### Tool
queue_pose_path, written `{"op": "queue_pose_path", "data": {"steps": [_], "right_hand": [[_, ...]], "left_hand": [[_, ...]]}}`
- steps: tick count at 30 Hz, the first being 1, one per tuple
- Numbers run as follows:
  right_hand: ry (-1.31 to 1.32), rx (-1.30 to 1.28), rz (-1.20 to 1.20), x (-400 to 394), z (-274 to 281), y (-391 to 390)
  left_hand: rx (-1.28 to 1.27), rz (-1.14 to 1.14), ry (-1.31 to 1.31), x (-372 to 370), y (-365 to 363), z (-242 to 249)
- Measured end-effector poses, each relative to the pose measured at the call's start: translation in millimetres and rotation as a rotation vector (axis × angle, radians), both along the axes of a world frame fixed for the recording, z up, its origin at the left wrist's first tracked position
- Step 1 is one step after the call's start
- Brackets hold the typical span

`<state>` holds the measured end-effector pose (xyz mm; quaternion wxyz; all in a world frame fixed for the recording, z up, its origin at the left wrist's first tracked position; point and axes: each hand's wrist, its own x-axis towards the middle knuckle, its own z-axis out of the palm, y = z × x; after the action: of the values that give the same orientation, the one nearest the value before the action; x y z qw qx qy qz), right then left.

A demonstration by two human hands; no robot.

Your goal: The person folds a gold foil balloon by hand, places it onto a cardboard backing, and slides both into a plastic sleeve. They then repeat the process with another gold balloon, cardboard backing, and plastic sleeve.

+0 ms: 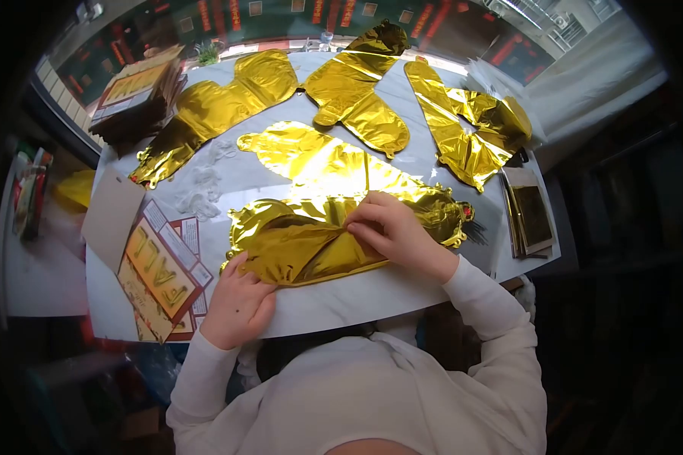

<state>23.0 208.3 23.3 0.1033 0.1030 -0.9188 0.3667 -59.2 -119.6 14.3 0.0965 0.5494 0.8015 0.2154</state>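
A flat gold foil balloon (296,254) lies folded in front of me on the table, its surface creased. My right hand (391,231) pinches a fold of its foil between thumb and fingers near the middle. At the lower left edge of the same balloon, my left hand (241,303) rests with fingers extended and a little apart, fingertips touching the foil. Just beyond, touching or overlapping it, spreads another shiny gold foil piece (281,148); glare hides where one ends and the other begins.
More flat gold foil balloons lie behind: left (205,110), centre (357,87) and right (451,129). A stack of printed packages (133,95) stands back left. Printed "FALL" cards (163,273) lie left. Dark flat packets (527,212) sit at the right edge of the marble-patterned table (334,307).
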Motion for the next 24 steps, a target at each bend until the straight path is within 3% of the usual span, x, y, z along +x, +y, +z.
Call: {"op": "queue_pose_path", "data": {"steps": [5, 10, 12, 13, 15, 16, 17, 20, 24], "right_hand": [[0.106, 0.113, -0.024, -6, -11, -4], [0.120, 0.040, -0.095, -4, -20, -6], [0.174, 0.069, -0.114, -3, -21, -7], [0.172, 0.062, -0.118, -2, -20, -8], [0.155, 0.077, -0.124, -2, -19, -9], [0.154, 0.071, -0.128, -2, -21, -9], [0.169, 0.071, -0.122, -3, -22, -8], [0.170, 0.062, -0.117, -2, -22, -7], [0.176, 0.058, -0.117, -2, -23, -8]], "left_hand": [[0.092, 0.076, -0.033, 3, 2, -7], [0.011, 0.058, -0.106, 0, -5, -6], [0.235, 0.219, -0.201, 9, -9, -15], [0.227, 0.216, -0.202, 10, -7, -11], [0.608, 0.293, -0.465, 13, -1, 4], [0.720, 0.295, -0.413, 12, 0, -1], [0.713, 0.294, -0.415, 12, -1, 3], [0.290, 0.045, -0.021, 20, 7, 27], [0.010, -0.029, -0.106, 41, 50, 34]]}}
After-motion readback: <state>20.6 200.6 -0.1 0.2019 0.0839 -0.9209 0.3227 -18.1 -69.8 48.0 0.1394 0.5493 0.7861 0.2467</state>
